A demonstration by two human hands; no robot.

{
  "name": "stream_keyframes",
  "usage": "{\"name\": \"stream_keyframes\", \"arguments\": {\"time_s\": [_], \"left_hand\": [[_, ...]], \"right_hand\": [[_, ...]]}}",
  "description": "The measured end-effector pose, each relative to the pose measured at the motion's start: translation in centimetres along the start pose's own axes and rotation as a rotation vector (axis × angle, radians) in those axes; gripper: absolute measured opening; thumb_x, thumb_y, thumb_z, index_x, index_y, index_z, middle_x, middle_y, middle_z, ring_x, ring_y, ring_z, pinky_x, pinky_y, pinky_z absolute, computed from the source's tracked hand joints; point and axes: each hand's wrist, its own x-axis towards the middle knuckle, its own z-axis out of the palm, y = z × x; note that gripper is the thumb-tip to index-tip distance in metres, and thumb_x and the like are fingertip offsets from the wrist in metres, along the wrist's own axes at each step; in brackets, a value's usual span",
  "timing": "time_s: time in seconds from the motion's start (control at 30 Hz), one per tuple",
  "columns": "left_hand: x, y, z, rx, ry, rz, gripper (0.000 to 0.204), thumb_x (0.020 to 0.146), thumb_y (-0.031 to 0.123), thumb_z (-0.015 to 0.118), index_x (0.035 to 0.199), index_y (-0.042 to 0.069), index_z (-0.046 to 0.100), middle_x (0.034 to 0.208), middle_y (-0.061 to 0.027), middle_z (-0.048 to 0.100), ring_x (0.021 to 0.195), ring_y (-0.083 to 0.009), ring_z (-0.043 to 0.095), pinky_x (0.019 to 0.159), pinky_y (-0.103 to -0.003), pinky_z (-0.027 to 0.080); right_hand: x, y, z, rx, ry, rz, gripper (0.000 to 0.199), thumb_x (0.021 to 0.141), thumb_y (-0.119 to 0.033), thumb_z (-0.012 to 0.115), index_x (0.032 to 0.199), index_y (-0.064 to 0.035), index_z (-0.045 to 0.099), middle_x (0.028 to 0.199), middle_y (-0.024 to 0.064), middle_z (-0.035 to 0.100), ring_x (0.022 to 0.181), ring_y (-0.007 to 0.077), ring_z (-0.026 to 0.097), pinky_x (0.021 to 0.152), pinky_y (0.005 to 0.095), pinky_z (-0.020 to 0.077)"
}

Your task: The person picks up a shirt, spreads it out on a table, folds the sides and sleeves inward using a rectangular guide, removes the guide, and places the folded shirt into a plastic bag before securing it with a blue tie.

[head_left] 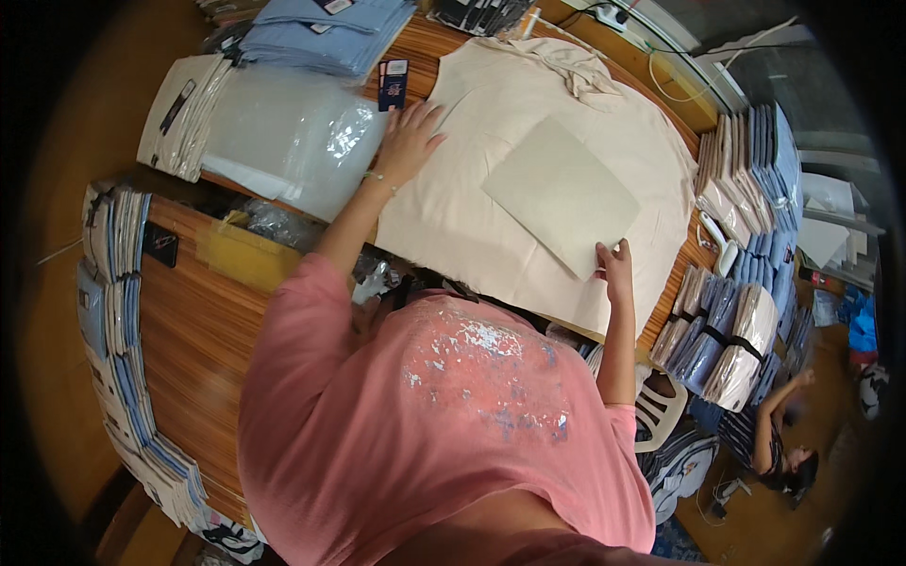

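A cream shirt (472,198) lies spread flat on the wooden table (193,321), collar toward the far side. A pale grey cardboard sheet (559,193) rests on its middle. My left hand (408,141) lies flat, fingers spread, on the shirt's left edge beside a clear plastic bag (283,141). My right hand (615,267) pinches the near corner of the cardboard sheet. A small dark hang tag (393,83) lies just beyond my left hand.
Stacks of folded packed shirts stand at the left (118,311), the right (750,189) and the far side (321,33). A white handheld tool (719,243) lies at the table's right edge. Another person (783,453) sits on the floor at lower right.
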Motion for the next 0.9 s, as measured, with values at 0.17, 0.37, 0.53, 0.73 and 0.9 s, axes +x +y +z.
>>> {"name": "stream_keyframes", "arguments": {"time_s": [0.17, 0.37, 0.53, 0.73, 0.9], "left_hand": [[-2.0, 1.4, 0.1, 0.024, -0.002, -0.08, 0.049, 0.087, 0.031, 0.052, 0.13, 0.009, 0.04, 0.138, -0.0124, 0.032, 0.131, -0.027, 0.024, 0.106, -0.051, 0.018], [-7.8, 5.8, -0.2, 0.216, -0.263, -0.132, 0.055, 0.084, 0.04, 0.053, 0.134, 0.021, 0.039, 0.141, -0.0125, 0.028, 0.132, -0.0354, 0.02, 0.103, -0.057, 0.016], [-9.9, 4.9, -1.2, 0.241, -0.294, -0.144, 0.054, 0.084, 0.04, 0.053, 0.134, 0.022, 0.039, 0.141, -0.0119, 0.027, 0.132, -0.0356, 0.02, 0.103, -0.057, 0.017], [-6.3, 4.2, -1.8, 0.062, -0.147, -0.125, 0.054, 0.086, 0.034, 0.052, 0.134, 0.015, 0.037, 0.139, -0.012, 0.031, 0.132, -0.0313, 0.023, 0.104, -0.055, 0.017], [-5.7, 0.0, 0.4, 0.217, -0.216, -0.217, 0.051, 0.088, 0.025, 0.05, 0.134, 0.008, 0.034, 0.138, -0.0144, 0.032, 0.132, -0.0301, 0.024, 0.105, -0.052, 0.019]], "right_hand": [[1.3, 3.0, -7.0, 0.13, 0.137, -0.092, 0.043, 0.082, -0.016, 0.061, 0.12, -0.0068, 0.043, 0.077, -0.0012, 0.056, 0.067, 0.0069, 0.053, 0.057, 0.0197, 0.0409], [2.6, 9.6, -11.9, 0.45, 0.277, -0.187, 0.023, 0.082, -0.007, 0.059, 0.102, -0.0036, 0.048, 0.088, 0.0029, 0.055, 0.081, 0.0105, 0.051, 0.07, 0.024, 0.0418], [-2.4, 9.3, -11.2, 0.439, 0.197, -0.012, 0.019, 0.084, -0.009, 0.056, 0.102, -0.009, 0.05, 0.085, -0.0006, 0.057, 0.076, 0.0105, 0.053, 0.065, 0.0245, 0.0435], [-1.7, 2.7, -14.3, 0.19, 0.14, -0.291, 0.025, 0.085, -0.001, 0.052, 0.109, -0.0065, 0.047, 0.096, 0.0049, 0.059, 0.085, 0.0126, 0.056, 0.075, 0.0251, 0.0454], [-0.3, -4.8, -7.7, 0.209, 0.042, -0.296, 0.04, 0.085, -0.004, 0.054, 0.122, -0.0066, 0.038, 0.096, 0.0057, 0.058, 0.087, 0.0129, 0.055, 0.079, 0.024, 0.0443]]}}
